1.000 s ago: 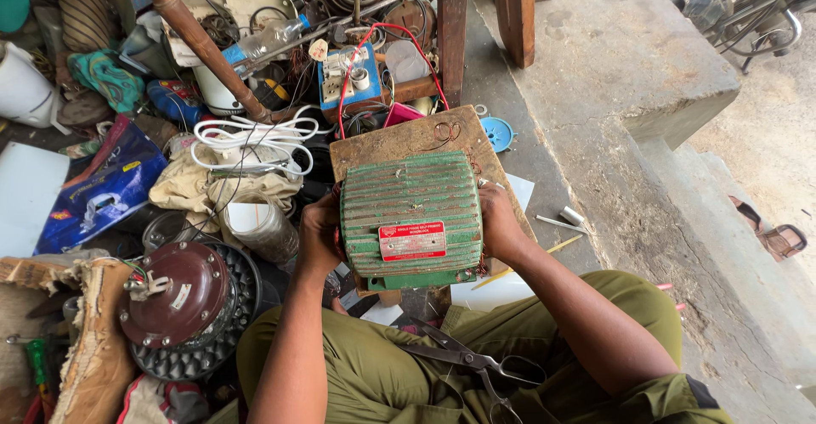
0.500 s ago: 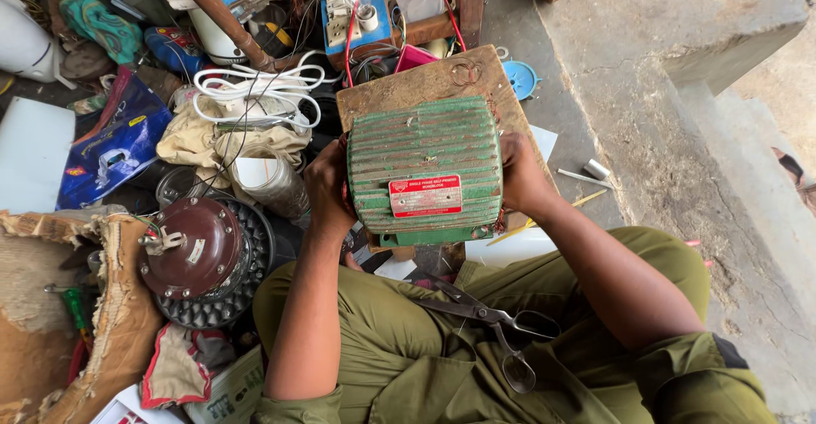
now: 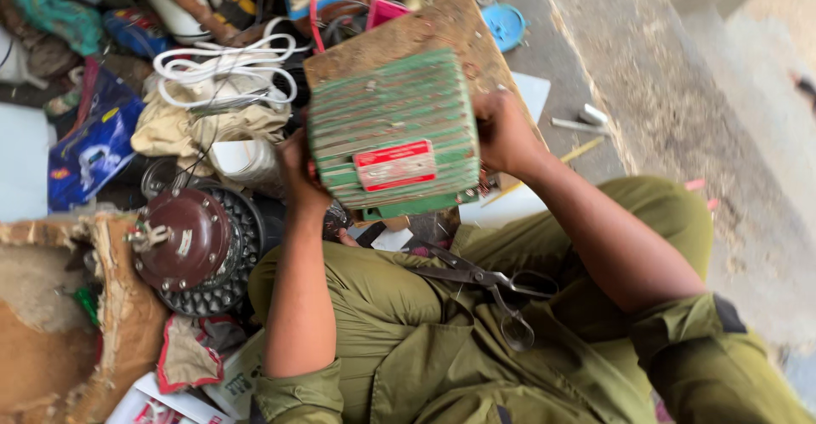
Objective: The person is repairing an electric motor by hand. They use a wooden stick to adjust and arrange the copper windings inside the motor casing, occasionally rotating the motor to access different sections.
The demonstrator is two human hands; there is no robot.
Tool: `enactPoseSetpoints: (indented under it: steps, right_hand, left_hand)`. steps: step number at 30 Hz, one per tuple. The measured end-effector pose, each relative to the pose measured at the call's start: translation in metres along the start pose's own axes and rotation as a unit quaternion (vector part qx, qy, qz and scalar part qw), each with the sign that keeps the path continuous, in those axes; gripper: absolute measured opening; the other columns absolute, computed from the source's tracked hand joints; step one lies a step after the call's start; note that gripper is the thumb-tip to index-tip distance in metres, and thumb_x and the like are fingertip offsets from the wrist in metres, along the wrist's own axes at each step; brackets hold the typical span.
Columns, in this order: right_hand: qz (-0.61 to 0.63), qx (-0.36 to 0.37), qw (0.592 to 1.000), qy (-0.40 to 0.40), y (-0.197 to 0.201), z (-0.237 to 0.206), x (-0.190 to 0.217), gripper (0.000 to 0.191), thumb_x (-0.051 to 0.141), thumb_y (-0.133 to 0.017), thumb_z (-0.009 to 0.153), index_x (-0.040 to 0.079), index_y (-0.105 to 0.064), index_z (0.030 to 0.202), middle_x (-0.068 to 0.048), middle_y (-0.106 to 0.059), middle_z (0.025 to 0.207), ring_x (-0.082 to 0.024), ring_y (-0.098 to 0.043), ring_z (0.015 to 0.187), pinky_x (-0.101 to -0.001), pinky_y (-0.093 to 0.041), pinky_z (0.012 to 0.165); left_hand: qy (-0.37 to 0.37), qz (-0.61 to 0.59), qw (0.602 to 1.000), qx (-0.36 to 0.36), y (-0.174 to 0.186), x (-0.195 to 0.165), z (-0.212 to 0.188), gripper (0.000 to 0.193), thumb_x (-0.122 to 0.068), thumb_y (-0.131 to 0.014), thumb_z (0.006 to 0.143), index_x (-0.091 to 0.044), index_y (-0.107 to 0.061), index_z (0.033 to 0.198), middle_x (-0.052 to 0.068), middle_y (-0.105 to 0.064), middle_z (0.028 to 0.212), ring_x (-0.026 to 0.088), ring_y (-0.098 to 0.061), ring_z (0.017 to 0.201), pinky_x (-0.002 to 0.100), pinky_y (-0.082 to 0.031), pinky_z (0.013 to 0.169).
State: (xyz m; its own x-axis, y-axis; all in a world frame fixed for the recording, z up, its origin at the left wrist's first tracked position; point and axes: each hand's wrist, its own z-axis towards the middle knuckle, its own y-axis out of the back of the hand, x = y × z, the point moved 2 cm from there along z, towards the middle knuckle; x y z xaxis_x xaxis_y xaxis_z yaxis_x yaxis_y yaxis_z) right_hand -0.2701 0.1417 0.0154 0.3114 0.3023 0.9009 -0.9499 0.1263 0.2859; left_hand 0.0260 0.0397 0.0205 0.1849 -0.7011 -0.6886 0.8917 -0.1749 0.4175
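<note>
A green ribbed motor housing (image 3: 391,131) with a red label plate sits on a worn wooden board (image 3: 425,29) in front of my knees. My left hand (image 3: 299,169) grips its left side and my right hand (image 3: 503,131) grips its right side. A pair of dark scissors (image 3: 493,284) lies on my lap over the olive trousers.
A brown round fan motor (image 3: 183,237) on a black ring stands at the left, beside torn sacking (image 3: 119,305). A coil of white cable (image 3: 225,63), a beige cloth, a blue bag (image 3: 89,148) and mixed clutter lie behind. A concrete step (image 3: 654,76) runs along the right.
The view has tilted and shifted down and closer. The green housing has turned slightly clockwise between my hands; both hands keep their grip.
</note>
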Motion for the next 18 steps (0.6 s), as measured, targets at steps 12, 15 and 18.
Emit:
enactPoseSetpoints:
  steps: [12, 15, 18]
  right_hand:
    - [-0.004, -0.085, 0.984, 0.156, 0.034, -0.004, 0.014, 0.019, 0.015, -0.085, 0.088, 0.011, -0.072, 0.102, -0.004, -0.075, 0.099, -0.023, -0.075, 0.089, -0.035, -0.058, 0.078]
    - [-0.05, -0.061, 0.987, 0.137, 0.049, -0.008, 0.009, 0.028, 0.022, -0.087, 0.083, 0.012, -0.075, 0.106, -0.003, -0.072, 0.094, -0.027, -0.072, 0.086, -0.0402, -0.055, 0.073]
    - [-0.093, -0.078, 0.982, 0.147, 0.051, -0.007, 0.009, 0.032, 0.022, -0.083, 0.079, 0.014, -0.078, 0.11, -0.007, -0.067, 0.097, -0.031, -0.07, 0.081, -0.0452, -0.052, 0.065]
  left_hand:
    - [0.349, -0.356, 0.86, -0.113, 0.02, 0.099, -0.032, 0.037, -0.029, -0.052, 0.116, -0.006, -0.064, 0.09, -0.008, -0.052, 0.063, 0.002, -0.043, 0.05, 0.02, -0.031, 0.049]
    - [0.395, -0.298, 0.861, -0.118, 0.023, 0.106, -0.029, 0.036, -0.029, -0.052, 0.116, -0.006, -0.064, 0.091, -0.007, -0.053, 0.063, 0.004, -0.044, 0.051, 0.022, -0.032, 0.05]
    - [0.423, -0.259, 0.861, -0.112, 0.021, 0.109, -0.024, 0.034, -0.028, -0.052, 0.115, -0.006, -0.064, 0.092, -0.006, -0.053, 0.064, 0.005, -0.044, 0.052, 0.023, -0.032, 0.05]
